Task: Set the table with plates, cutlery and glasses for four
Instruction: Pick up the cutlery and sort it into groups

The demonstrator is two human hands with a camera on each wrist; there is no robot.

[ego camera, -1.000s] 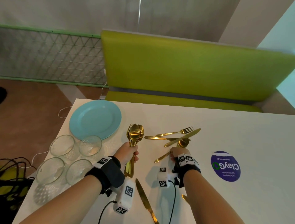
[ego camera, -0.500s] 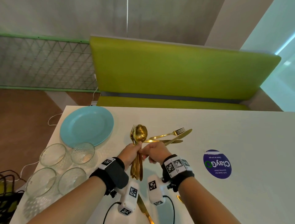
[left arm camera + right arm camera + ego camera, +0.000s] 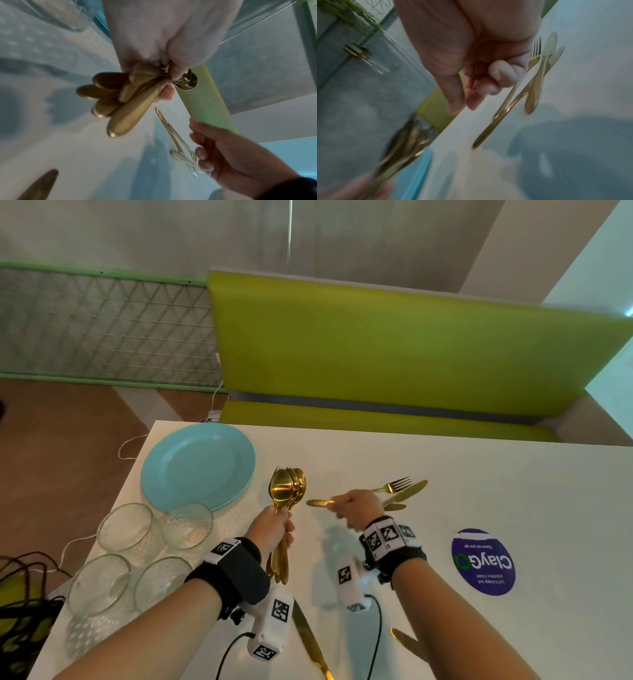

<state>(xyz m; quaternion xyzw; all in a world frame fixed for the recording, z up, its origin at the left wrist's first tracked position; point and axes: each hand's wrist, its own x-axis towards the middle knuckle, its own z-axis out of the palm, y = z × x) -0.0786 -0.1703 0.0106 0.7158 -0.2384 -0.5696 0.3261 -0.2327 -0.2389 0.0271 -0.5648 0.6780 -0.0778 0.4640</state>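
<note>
Between plate (image 3: pixel 198 465) and sticker (image 3: pixel 483 561), hands (image 3: pixel 272 527) amid cutlery, table edge (image 3: pixel 376 430) beyond

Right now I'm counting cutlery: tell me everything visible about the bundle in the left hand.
The bundle of cutlery is shiny gold metal: several spoons nested bowl to bowl, fork tines showing behind. It stands roughly upright above the white table, bowls up, handles fanning out below the left hand, which grips it mid-handle. Exact count unclear.
</note>
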